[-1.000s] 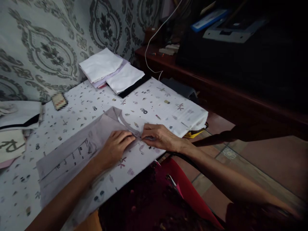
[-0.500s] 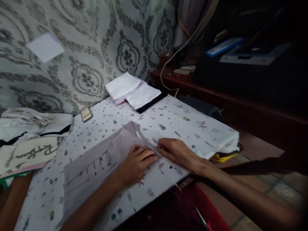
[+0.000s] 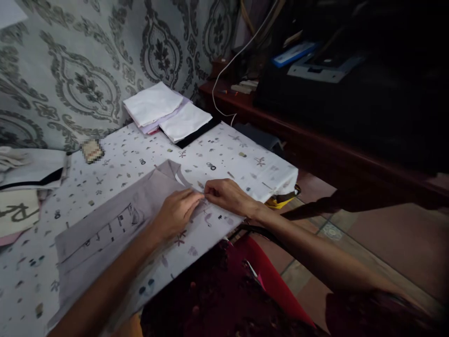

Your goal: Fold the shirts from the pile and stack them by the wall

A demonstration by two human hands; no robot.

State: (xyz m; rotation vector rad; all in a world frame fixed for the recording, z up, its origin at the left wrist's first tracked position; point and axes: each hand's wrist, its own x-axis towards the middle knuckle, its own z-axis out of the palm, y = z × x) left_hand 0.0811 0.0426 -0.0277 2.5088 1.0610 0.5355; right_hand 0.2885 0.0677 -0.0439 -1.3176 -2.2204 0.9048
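Note:
A pale grey printed cloth (image 3: 105,229) lies flat on the table, with dark lettering and line drawing on its face. Its far corner is folded, and a narrow pale strip shows along the edge there. My left hand (image 3: 177,210) rests on the cloth's right end, its fingers pressed together at the edge. My right hand (image 3: 228,196) is closed in a pinch against the left fingertips, at the same edge. Whatever small part of the edge sits between the fingertips is mostly hidden.
A table (image 3: 122,157) has a patterned white cover. Folded white and lilac cloths (image 3: 154,103) lie at its back. More cloths (image 3: 31,168) are piled at left, near a small blurred block (image 3: 92,150). A white cable (image 3: 214,89) hangs by a dark red wooden ledge (image 3: 266,117).
My view has swung to the right, so everything shifts left and a little upward. My hands stay at the cloth's edge, their fingertips now closer together.

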